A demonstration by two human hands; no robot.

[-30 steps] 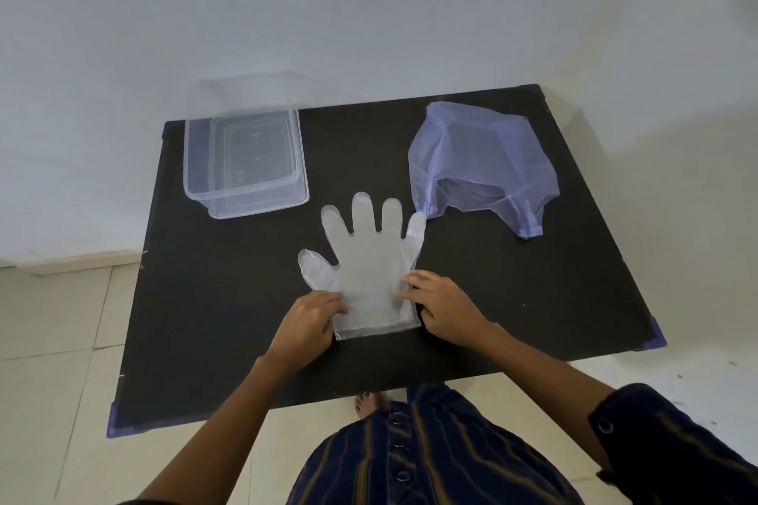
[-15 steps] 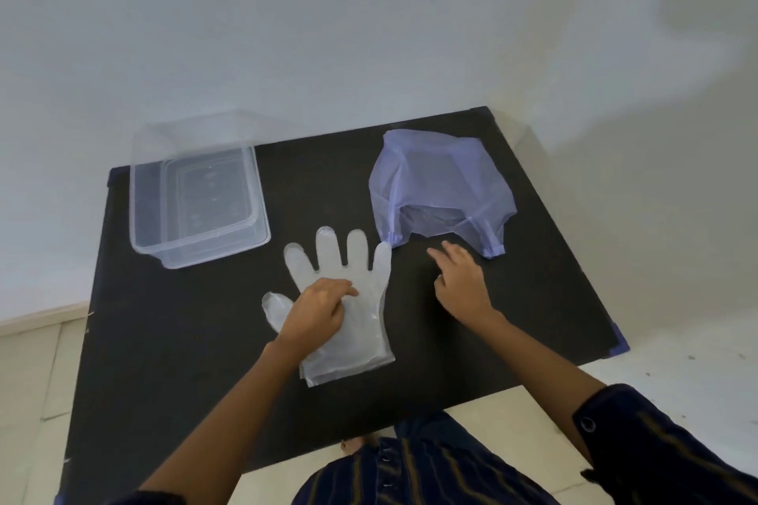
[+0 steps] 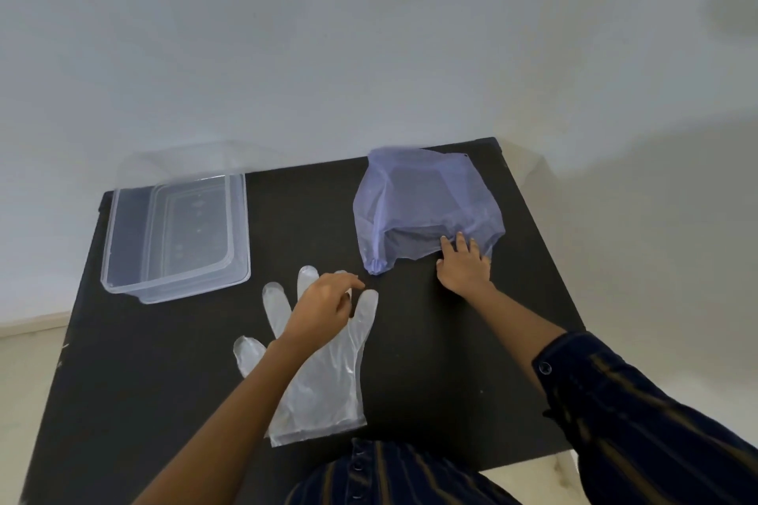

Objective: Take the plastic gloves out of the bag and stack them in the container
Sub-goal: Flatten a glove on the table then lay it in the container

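Now the step in hand seems to be fetching another glove from the bag [image 3: 426,205]. The right hand [image 3: 465,264] is at the bag's mouth with its fingers spread flat on the thin film, not gripping anything yet. The left hand [image 3: 324,305] hovers over the glove [image 3: 328,373], loosely curled and holding nothing. This glove lies flat on the black table [image 3: 430,361], just beside the container [image 3: 123,258], which looks empty. Next, the right hand probably needs to slip inside the opening and pinch 1 glove. I count 1 glove, 1 bag, 1 container.
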